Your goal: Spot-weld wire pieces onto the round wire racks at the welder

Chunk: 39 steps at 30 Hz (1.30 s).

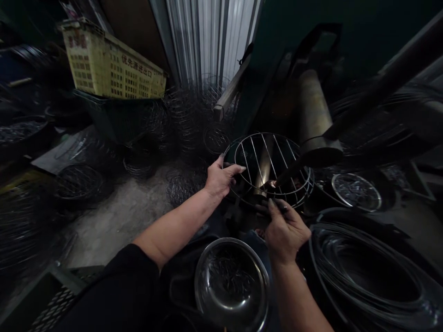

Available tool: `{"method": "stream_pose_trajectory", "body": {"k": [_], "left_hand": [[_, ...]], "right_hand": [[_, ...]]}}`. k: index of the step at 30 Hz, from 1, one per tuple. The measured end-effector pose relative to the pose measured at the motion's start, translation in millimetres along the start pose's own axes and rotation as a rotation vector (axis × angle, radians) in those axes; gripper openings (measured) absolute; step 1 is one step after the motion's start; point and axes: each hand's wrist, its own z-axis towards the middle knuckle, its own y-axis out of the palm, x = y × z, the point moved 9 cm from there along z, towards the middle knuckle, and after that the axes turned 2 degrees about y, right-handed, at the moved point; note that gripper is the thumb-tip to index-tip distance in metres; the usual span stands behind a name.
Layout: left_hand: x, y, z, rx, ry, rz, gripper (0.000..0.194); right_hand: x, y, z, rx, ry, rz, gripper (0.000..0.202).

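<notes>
A round wire rack (254, 159) with parallel bars and ring hoops sits between the electrodes of a machine. My left hand (221, 177) grips its left rim, thumb laid over the wire. At the near rim is my right hand (285, 226), its fingers pinched together; what they hold, if anything, is too small to make out. Above the rack stands a thick metal cylinder (314, 110) with a dark arm reaching to a bright tip by the wires. Below my hands, a shiny steel bowl (231, 286) contains many short wire pieces.
On the right, a coil of wire (367, 267) lies in a black tub, with another metal bowl (356, 191) of small pieces behind it. A yellow crate (114, 64) rests on a dark bin at the left. Stacked wire racks (183, 120) stand ahead, and a green crate (51, 295) is at lower left.
</notes>
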Motion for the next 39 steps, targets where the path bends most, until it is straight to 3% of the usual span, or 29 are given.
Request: {"method": "stream_pose_trajectory", "body": {"k": [12, 18, 26, 29, 31, 33, 35, 39], "left_hand": [[-3, 3.7, 17, -0.010, -0.057, 0.032, 0.042], [-10, 2.5, 27, 0.016, -0.101, 0.056, 0.037], [-12, 0.6, 23, 0.027, -0.110, 0.085, 0.034], [-11, -1.7, 23, 0.020, -0.136, 0.111, 0.035], [-5, -4.0, 30, 0.025, -0.130, 0.135, 0.035], [1, -4.5, 39, 0.021, -0.120, 0.163, 0.037], [4, -0.7, 47, -0.025, -0.130, 0.203, 0.037], [-1, -0.4, 43, -0.034, -0.149, 0.226, 0.031]], "right_hand": [[-9, 12, 9, -0.005, -0.031, 0.048, 0.030], [0, 9, 16, 0.002, 0.031, -0.009, 0.033], [-3, 18, 13, -0.040, 0.084, 0.045, 0.034], [-14, -5, 8, 0.000, 0.069, -0.020, 0.036], [-23, -33, 6, 0.012, -0.004, -0.228, 0.040], [-23, -52, 3, -0.121, -0.075, -0.552, 0.043], [-9, -65, -1, -0.280, -0.017, -0.692, 0.047], [16, -64, -22, -0.487, 0.284, -0.518, 0.058]]}}
